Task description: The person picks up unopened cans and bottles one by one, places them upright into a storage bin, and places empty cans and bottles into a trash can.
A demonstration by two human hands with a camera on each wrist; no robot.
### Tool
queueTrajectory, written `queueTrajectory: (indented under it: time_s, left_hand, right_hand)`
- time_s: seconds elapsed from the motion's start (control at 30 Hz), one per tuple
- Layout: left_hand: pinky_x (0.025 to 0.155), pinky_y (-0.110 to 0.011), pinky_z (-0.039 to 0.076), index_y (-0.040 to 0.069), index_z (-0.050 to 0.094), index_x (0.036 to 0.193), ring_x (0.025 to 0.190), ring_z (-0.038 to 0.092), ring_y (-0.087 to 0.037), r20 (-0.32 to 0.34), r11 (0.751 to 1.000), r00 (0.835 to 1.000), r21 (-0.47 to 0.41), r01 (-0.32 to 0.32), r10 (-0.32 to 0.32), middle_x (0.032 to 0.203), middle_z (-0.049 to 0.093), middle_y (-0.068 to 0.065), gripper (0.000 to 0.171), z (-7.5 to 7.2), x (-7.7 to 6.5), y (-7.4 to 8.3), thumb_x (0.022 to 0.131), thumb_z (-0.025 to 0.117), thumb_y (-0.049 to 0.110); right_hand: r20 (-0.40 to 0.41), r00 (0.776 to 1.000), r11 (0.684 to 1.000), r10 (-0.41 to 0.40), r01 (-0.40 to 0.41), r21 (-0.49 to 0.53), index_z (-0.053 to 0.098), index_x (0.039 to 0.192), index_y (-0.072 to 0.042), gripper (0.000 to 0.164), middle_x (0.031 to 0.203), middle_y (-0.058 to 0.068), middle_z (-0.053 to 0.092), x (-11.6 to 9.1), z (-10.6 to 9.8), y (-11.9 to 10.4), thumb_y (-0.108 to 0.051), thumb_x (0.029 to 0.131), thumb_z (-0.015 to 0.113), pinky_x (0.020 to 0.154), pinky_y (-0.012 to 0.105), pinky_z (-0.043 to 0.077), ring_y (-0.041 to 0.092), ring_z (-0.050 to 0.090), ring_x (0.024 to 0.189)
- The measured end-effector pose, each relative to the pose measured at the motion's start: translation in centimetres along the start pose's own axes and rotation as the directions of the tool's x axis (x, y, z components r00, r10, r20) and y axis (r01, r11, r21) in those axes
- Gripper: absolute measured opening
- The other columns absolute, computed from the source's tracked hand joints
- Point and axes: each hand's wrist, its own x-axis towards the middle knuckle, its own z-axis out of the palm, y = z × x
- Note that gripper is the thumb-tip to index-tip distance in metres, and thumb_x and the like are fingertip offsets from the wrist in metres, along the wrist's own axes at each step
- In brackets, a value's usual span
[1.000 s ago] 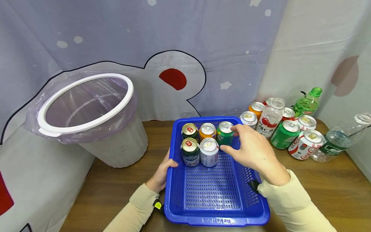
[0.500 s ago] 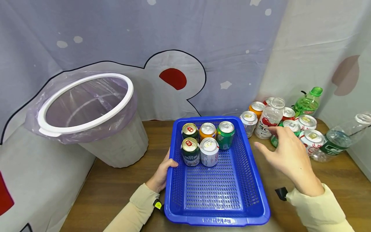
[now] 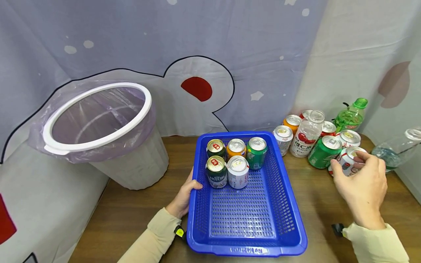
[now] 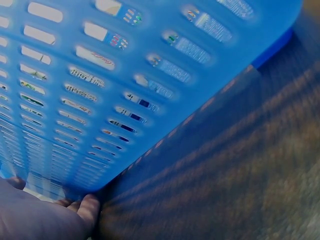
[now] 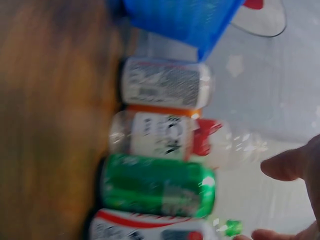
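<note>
My left hand grips the left rim of a blue plastic basket, thumb over the edge; the left wrist view shows its fingers low against the slotted wall. Several drink cans stand upright in the basket's far part: two dark green ones, an orange one, a green can and a white can. On the right, my right hand is at a white-and-red Coca-Cola can, thumb and fingers spread around its top. In the right wrist view, the thumb shows apart from the cans.
Beside the Coca-Cola can stand a green can, a clear bottle with a cherry label, a white can and several more cans. A green bottle and a clear bottle are behind. A lined bin stands left.
My right hand has left the green can in the basket and moved right, over the table, to the Coca-Cola can. My left hand and the basket stay in place.
</note>
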Motion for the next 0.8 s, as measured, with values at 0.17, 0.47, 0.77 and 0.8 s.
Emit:
queueTrajectory:
  time_s: [0.17,0.47,0.77,0.8]
  left_hand:
    - [0.119,-0.046,0.026,0.035,-0.005,0.166,0.151,0.019,-0.031,-0.001,1.000,1.000,0.006,-0.004,0.004,0.173,0.007,-0.003,0.102,0.1,0.0,0.0,0.079,0.040,0.007]
    - [0.119,-0.048,0.025,0.035,-0.005,0.166,0.150,0.020,-0.031,-0.003,1.000,1.000,0.014,0.001,-0.001,0.173,0.006,-0.004,0.101,0.2,0.0,0.1,0.079,0.040,0.007]
    - [0.119,-0.049,0.026,0.035,-0.005,0.166,0.150,0.021,-0.032,-0.002,1.000,1.000,0.007,0.000,0.000,0.173,0.007,-0.004,0.101,0.1,-0.1,0.1,0.079,0.040,0.007]
    - [0.119,-0.049,0.026,0.034,-0.005,0.166,0.150,0.020,-0.032,-0.002,1.000,1.000,0.007,-0.001,0.001,0.173,0.006,-0.004,0.101,0.1,-0.1,0.1,0.079,0.040,0.007]
  right_hand:
    - [-0.064,0.993,0.995,0.095,-0.095,0.004,0.049,0.143,-0.001,0.072,0.134,0.023,0.047,0.0,0.7,1.8,-0.034,0.085,0.074,0.082,0.050,0.032,0.044,0.051,0.115]
    - [-0.118,0.977,0.984,0.179,-0.178,0.022,0.046,0.143,0.000,0.074,0.140,0.024,0.043,0.3,2.0,3.7,-0.035,0.084,0.074,0.080,0.053,0.031,0.046,0.048,0.120]
    - [-0.037,0.973,0.968,0.229,-0.231,-0.094,0.041,0.149,-0.001,0.086,0.145,0.030,0.042,1.1,2.6,4.4,-0.050,0.086,0.071,0.080,0.067,0.035,0.057,0.048,0.117]
    - [-0.027,0.972,0.965,0.233,-0.235,-0.118,0.041,0.149,0.000,0.087,0.145,0.031,0.043,1.3,2.6,4.4,-0.052,0.086,0.070,0.080,0.068,0.035,0.058,0.048,0.117]
